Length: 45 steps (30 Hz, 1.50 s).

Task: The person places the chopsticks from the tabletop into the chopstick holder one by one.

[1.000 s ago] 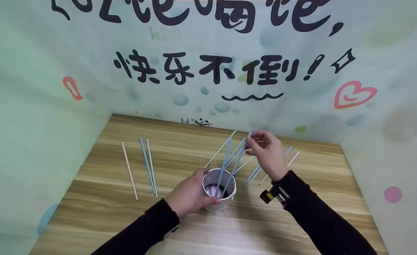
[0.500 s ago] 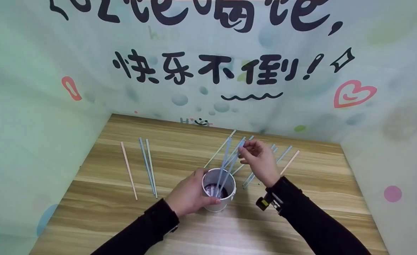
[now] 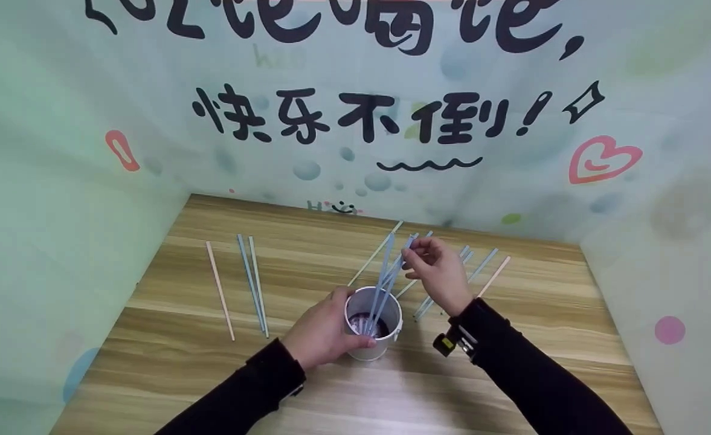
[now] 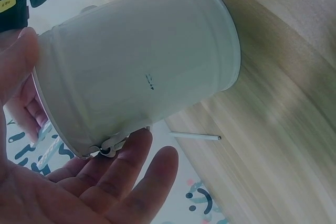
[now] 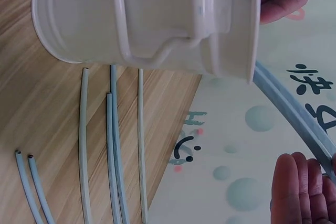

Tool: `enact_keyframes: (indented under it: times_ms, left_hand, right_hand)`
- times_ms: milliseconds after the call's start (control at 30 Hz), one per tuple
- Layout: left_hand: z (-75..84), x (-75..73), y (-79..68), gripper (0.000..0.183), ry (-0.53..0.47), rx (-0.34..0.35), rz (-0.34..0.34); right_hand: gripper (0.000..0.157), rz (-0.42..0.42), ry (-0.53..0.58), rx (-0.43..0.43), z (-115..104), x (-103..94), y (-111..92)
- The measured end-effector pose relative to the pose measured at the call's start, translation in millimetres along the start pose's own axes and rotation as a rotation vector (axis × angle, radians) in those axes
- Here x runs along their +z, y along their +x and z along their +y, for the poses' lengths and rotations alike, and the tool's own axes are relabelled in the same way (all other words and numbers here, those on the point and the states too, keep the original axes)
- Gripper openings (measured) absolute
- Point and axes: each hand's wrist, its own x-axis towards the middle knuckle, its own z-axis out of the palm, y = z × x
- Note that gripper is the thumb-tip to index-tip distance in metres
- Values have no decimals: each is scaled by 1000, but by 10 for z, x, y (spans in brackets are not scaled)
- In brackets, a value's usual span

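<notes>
A small white metal bucket stands on the wooden table. My left hand grips it at the left side, with the thumb at the near rim. In the left wrist view, the fingers of the left hand curl by the handle fitting of the bucket. Two blue straws lean up out of the bucket. My right hand pinches the upper end of the right-hand one between thumb and fingers. In the right wrist view, both straws slant from the rim towards the right hand.
Left of the bucket lie a pink straw, a blue straw and a pale green straw. Behind and right lie several more, including a pale green straw and a pink straw. A printed cloth backdrop encloses the table.
My right hand has moved left, drawing the top of the pinched straw closer to the other straw in the bucket. The left hand and bucket have stayed put.
</notes>
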Motion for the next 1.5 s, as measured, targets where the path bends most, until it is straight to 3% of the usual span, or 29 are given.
enact_keyframes:
  times_ms: [233,400,700,1133,1300,1500]
  left_hand:
    - [-10,9,-6,89,-11,-2,-6]
    - [-11,4,-9,87,-7,17,4]
    - [16,-19,-10,89,-1,21,15]
    - [9,6,-13,89,-10,4,25]
    - [17,0,-17,90,-16,-10,12]
    - [25,-2,-12,92,-8,-3,7]
  right_hand:
    - [21,-38,-31,15,18,1,-22]
    - [24,-27,-51,21,33,-133,-6]
    - [32,76,-135,47,264,-794,101]
    - [41,252,-287,165,737,-1722,228]
    - [45,257,-387,245,851,-1951,284]
    - [43,232,-445,296,952,-2077,317]
